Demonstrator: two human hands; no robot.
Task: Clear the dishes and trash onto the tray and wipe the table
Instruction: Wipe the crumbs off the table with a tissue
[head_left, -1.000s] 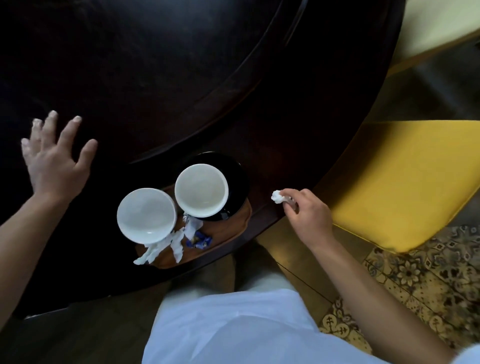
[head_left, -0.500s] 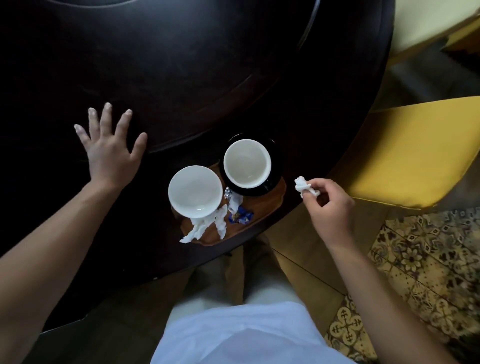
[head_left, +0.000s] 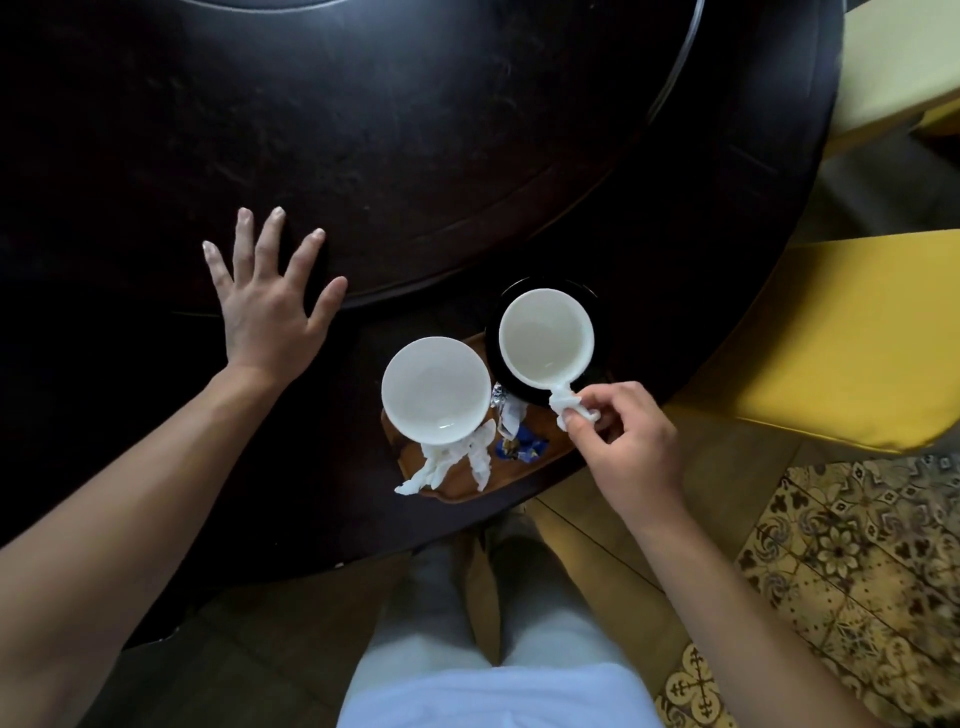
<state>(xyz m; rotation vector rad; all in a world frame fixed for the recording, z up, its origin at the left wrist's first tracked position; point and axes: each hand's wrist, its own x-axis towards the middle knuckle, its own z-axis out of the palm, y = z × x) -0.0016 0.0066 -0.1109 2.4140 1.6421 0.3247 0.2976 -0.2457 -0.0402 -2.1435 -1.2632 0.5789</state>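
Nearest us, our right hand (head_left: 628, 441) pinches a crumpled tissue (head_left: 569, 408) in its fingers (head_left: 574, 415), just over the wooden tray (head_left: 457, 486). The tray already carries two white bowls (head_left: 435, 397), twisted tissues and wrappers. Farther out, our left hand (head_left: 267, 306) rests flat, fingers spread wide, on the dark bench (head_left: 363, 130). We judge wiping is left.

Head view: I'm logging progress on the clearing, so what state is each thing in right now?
Left hand: open, fingers spread, flat on the table.
Right hand: pinching a tissue wad over the tray.
Left bowl: upright, empty, on the tray.
Right bowl: upright, empty, on a black saucer.
Tissues: crumpled on the tray.
Blue wrapper: crumpled on the tray.
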